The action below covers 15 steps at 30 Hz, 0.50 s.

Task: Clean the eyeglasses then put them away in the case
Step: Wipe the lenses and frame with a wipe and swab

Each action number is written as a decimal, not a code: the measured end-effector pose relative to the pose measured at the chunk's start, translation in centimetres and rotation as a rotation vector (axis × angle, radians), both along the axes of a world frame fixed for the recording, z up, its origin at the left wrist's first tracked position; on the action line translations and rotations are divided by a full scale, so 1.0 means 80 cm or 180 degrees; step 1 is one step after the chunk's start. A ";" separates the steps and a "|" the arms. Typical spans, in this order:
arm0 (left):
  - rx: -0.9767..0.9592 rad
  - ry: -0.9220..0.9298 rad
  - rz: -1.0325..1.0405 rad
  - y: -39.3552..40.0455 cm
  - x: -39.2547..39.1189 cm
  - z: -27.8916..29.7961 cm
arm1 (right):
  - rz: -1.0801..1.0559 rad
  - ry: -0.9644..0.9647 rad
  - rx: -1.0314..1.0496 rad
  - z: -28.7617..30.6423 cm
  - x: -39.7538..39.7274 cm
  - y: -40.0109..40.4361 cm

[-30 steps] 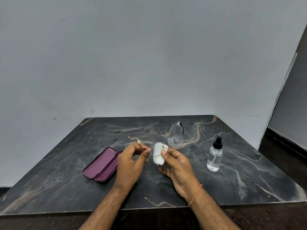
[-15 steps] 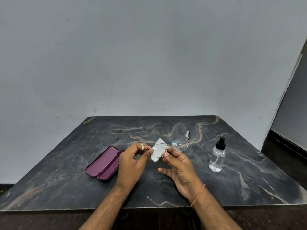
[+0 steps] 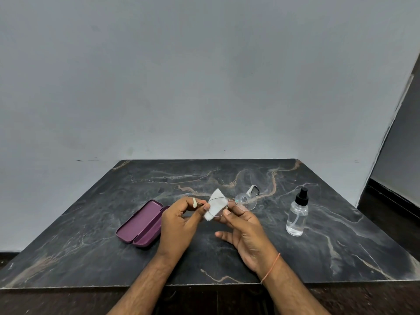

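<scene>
Eyeglasses sit in our two hands, lifted a little above the dark marbled surface, roughly over its middle. We hold them sideways so one lens faces us for wiping. Our left hand pinches the left end of the frame between thumb and curled fingers, which steadies the frame and keeps skin off the glass. Our right hand presses a small white cloth against the nearer lens with the thumb on our side and, we judge, a finger behind it; the remaining fingers of that hand are spread loosely below and grip nothing. The cloth covers most of that lens, so we cannot tell how clean it is. The other lens stands bare to the right, its temple pointing away toward the far side of the surface.

A purple case lies open on the surface just left of our left hand, lid flat, ready to take the eyeglasses once wiping ends. A clear spray bottle with a black top stands upright well to the right, close enough to reach but out of the way of the wiping.
</scene>
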<state>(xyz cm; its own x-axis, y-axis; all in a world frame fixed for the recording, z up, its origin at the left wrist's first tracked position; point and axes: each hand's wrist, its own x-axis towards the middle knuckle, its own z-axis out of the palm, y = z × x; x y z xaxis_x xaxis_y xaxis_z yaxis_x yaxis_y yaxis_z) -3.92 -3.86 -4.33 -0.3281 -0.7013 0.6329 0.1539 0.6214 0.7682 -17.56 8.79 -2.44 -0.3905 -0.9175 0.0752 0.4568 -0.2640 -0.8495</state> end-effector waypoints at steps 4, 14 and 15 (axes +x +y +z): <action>-0.0099 -0.0050 0.0144 -0.001 0.003 0.000 | 0.0192 0.0107 0.0052 0.000 0.001 0.000; -0.0006 -0.0067 0.0090 -0.003 0.001 0.000 | -0.0069 -0.0068 0.0015 0.001 0.002 -0.001; -0.0010 -0.0066 0.0112 -0.003 0.001 0.000 | -0.0015 -0.0021 0.0045 0.000 0.001 0.000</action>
<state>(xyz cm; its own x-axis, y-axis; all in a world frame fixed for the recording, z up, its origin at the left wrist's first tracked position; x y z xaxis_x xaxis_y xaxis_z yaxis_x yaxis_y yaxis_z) -3.81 -4.07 -4.34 -0.3163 -0.7106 0.6285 0.1160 0.6286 0.7690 -17.46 8.76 -2.42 -0.3952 -0.9167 0.0597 0.4612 -0.2542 -0.8501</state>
